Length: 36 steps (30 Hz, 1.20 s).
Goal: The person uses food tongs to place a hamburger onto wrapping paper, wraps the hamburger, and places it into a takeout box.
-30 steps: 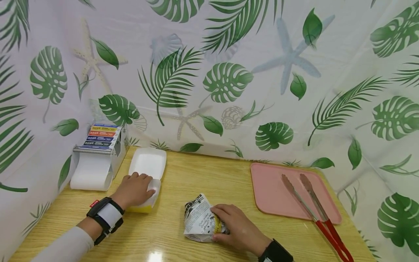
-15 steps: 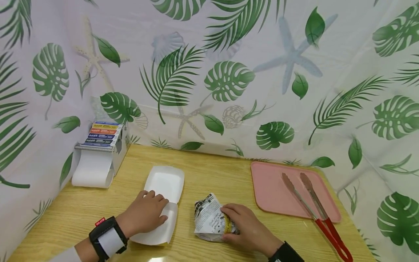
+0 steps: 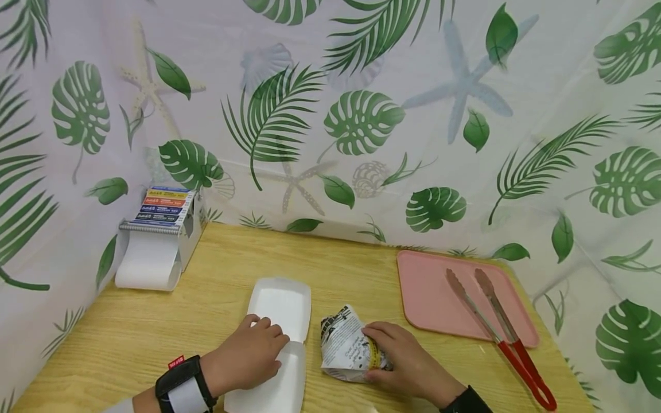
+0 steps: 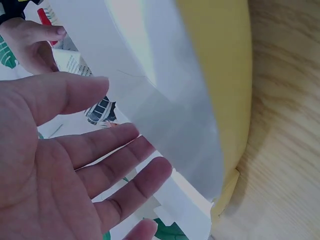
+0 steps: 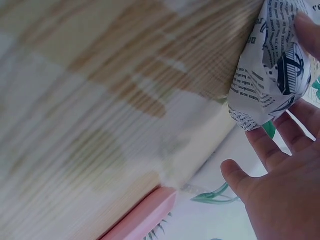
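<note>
Two hands are at work on the worktop. Our left hand lies flat on the open white box, with its fingers straight and spread, pressing on the near half. Our right hand grips the wrapped parcel, a small bundle in printed paper, with the fingers curled round its right side.

We think the step in hand is bringing the box and the parcel together. The box sits just left of the parcel, near it, maybe touching; we cannot tell for sure. The next move, we guess, calls for a lift of the parcel and a short trip to the left, then a gentle drop into one half of the box, while our left hand keeps the box from sliding.

The box lies open like a book. Its long way runs from us toward the far wall, leaning a little to the right, with the fold across the middle. One half is far and one is near. Both insides face up. The parcel is lumpy, so it has no clear long way, but its pointed paper tip sticks up and away from us.

A pink tray with red tongs lies to the right. A paper roll holder sits far left.
</note>
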Available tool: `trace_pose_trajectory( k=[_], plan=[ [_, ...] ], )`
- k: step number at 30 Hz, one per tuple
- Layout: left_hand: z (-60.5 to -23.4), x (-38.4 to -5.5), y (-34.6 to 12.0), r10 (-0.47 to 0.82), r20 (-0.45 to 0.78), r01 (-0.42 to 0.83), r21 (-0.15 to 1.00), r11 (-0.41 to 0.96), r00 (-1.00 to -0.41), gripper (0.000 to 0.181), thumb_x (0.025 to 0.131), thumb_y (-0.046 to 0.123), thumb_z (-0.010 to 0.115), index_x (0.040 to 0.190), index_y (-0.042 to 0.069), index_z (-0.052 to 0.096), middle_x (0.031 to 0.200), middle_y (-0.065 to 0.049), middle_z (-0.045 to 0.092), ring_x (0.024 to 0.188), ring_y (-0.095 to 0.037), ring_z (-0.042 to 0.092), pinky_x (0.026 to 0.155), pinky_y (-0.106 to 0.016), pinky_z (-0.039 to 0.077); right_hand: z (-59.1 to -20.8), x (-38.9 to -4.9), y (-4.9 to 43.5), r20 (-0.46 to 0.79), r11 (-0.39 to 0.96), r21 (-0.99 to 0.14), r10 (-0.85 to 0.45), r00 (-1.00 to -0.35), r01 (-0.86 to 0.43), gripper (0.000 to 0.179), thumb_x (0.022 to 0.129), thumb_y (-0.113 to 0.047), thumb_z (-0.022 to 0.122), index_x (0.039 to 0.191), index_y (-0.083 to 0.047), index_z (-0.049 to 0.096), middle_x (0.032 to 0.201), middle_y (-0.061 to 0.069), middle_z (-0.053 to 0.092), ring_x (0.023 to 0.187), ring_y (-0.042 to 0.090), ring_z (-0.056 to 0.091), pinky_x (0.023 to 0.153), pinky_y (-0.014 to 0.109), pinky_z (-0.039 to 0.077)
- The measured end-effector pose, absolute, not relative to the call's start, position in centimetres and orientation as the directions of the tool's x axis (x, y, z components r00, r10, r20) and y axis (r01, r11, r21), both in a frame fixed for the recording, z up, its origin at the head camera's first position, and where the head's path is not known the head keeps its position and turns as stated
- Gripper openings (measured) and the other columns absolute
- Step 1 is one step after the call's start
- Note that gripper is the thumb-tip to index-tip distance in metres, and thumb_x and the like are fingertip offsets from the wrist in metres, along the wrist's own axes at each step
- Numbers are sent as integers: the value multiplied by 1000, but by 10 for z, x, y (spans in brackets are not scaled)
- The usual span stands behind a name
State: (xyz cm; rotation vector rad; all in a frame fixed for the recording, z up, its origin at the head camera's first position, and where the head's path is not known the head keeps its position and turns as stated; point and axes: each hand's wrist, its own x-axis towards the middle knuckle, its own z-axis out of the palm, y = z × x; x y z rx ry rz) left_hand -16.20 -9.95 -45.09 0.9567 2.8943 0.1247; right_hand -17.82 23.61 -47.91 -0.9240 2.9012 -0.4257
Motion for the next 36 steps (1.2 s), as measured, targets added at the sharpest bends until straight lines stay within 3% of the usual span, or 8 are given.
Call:
trace_pose_trajectory(
  k=[5, 11, 17, 31, 34, 36],
  plan=[
    [-453, -160, -92, 624, -54, 616, 113, 779, -779, 31, 88, 29, 77, 116, 17, 72, 107, 1, 71, 101, -19, 61, 96, -45, 45, -477, -176, 243, 25, 763, -302, -593, -805, -572, 73, 85, -50, 78, 144, -13, 55, 142, 5, 58, 129, 27, 58, 106, 50, 49],
    [-458, -165, -82, 642, 43, 642, 128, 756, -765, 18, 89, 15, 76, 106, 21, 74, 96, 5, 73, 89, -13, 63, 85, -38, 43, -476, -173, 248, 13, 764, -325, -586, -810, -557, 72, 86, -50, 77, 145, -15, 54, 143, 5, 57, 129, 28, 58, 104, 51, 50],
    [-463, -175, -73, 638, 62, 638, 171, 751, -767, 23, 85, 2, 76, 99, 21, 77, 91, 3, 77, 84, -13, 68, 77, -33, 41, -476, -172, 249, -28, 776, -350, -568, -822, -525, 72, 86, -44, 79, 147, -15, 53, 145, 6, 55, 131, 29, 57, 106, 52, 49],
    [-461, -180, -64, 640, 100, 644, 221, 733, -762, 18, 87, 5, 71, 95, 20, 77, 89, 4, 77, 81, -12, 68, 72, -31, 39, -479, -169, 251, -27, 778, -355, -562, -827, -518, 75, 85, -47, 79, 147, -16, 51, 149, 9, 51, 137, 30, 52, 108, 51, 49],
    [-452, -187, -55, 648, 109, 654, 222, 723, -754, 15, 90, 13, 73, 104, 18, 76, 97, 3, 75, 90, -15, 67, 75, -34, 47, -480, -167, 251, -27, 781, -375, -547, -837, -499, 77, 85, -46, 80, 149, -16, 49, 153, 13, 46, 140, 34, 48, 107, 52, 49],
    [-447, -193, -47, 659, 80, 656, 236, 716, -748, 25, 92, 23, 73, 116, 15, 72, 108, 0, 72, 99, -17, 65, 79, -35, 51, -481, -167, 250, -34, 781, -403, -533, -845, -477, 79, 86, -47, 79, 151, -17, 46, 156, 15, 43, 142, 36, 47, 106, 53, 50]
  ],
)
